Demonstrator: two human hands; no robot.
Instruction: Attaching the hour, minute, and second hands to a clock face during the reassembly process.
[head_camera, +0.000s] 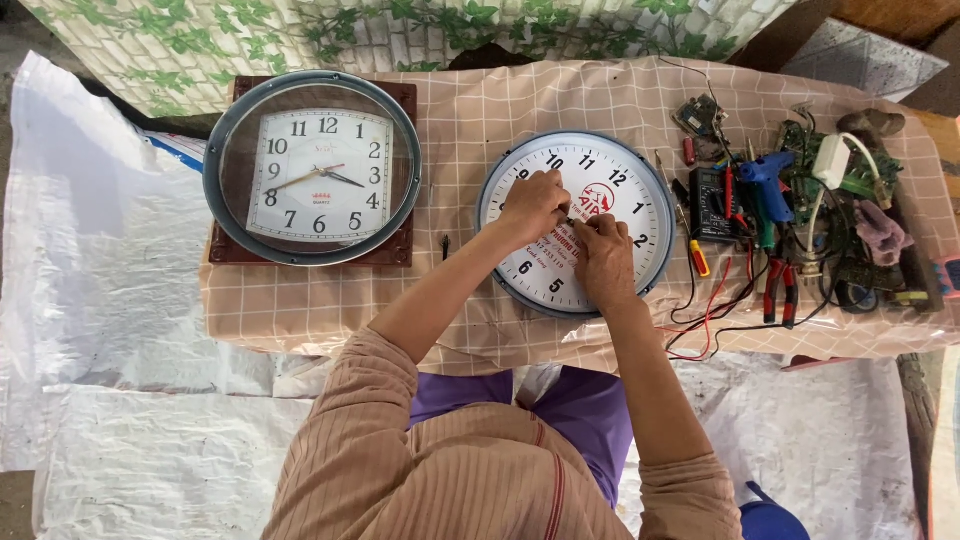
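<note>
A round white-faced wall clock (630, 190) with a grey rim lies flat on the checked cloth, its face uncovered. My left hand (533, 205) rests on the face near its centre, fingers curled as if pinching something small there. Close beside it, my right hand (604, 258) also meets the centre of the face, fingertips together on a small part. What the fingers pinch is hidden. A second clock (312, 168), with a grey round rim around a square white face, lies to the left on a dark brown board (225, 250).
A low table covered in pink checked cloth (470, 110). To the right lies a heap of tools: a black multimeter (712, 205), a blue glue gun (765, 180), screwdrivers (697, 258), red-handled pliers (778, 290), wires and circuit boards. White plastic sheeting (100, 300) covers the floor.
</note>
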